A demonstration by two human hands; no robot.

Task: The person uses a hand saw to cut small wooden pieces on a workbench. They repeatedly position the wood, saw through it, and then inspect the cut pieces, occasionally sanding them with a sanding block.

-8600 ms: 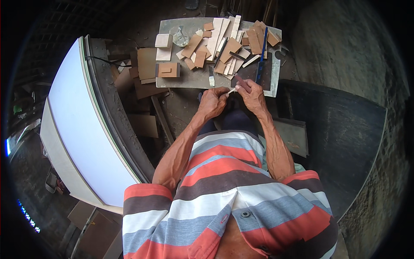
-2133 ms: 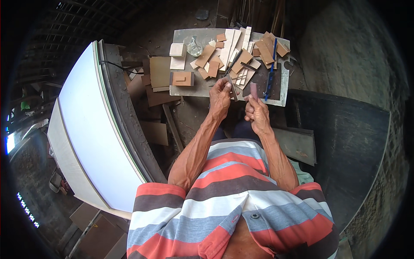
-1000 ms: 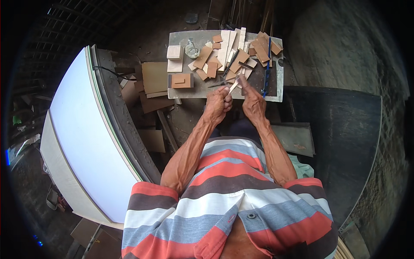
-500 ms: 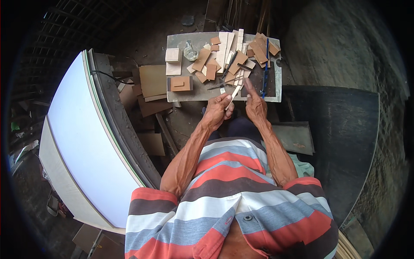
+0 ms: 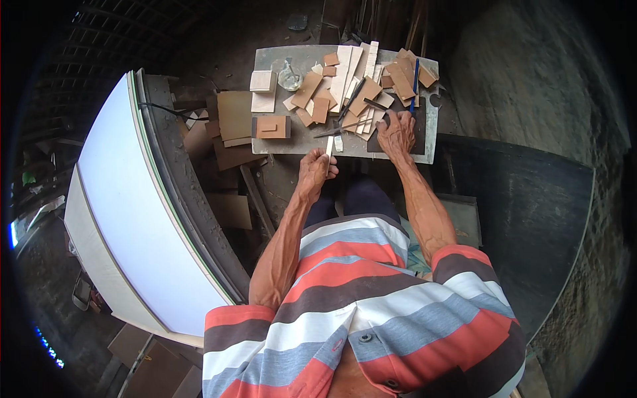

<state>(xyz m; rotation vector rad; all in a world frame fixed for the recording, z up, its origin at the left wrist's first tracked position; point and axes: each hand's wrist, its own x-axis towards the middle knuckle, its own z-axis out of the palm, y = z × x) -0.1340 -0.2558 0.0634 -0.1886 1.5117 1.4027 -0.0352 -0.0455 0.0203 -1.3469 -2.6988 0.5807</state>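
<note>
My left hand [image 5: 314, 174] pinches a thin, pale wood strip [image 5: 329, 147] just off the near edge of the worktable [image 5: 292, 147]. The strip points up and away from me. Over a dark sheet [image 5: 418, 147] at the table's right side, my right hand [image 5: 397, 134] curls its fingers at the lower part of a long, slim blue tool [image 5: 416, 86]. That part of the tool is hidden by the hand. Between the hands lie a small white piece [image 5: 338, 143] and a pointed dark metal tool [image 5: 326, 132].
Brown and pale wood offcuts [image 5: 308, 89] pile across the table. At its left are a glass jar [image 5: 290, 77], a pale block [image 5: 263, 81] and a brown block [image 5: 271, 127]. A large white panel [image 5: 142, 192] leans at my left; a dark board [image 5: 531, 199] stands right.
My right hand has moved forward and right, from near the strip to the blue tool. My left hand has drawn slightly left and back, still with the strip, now more upright.
</note>
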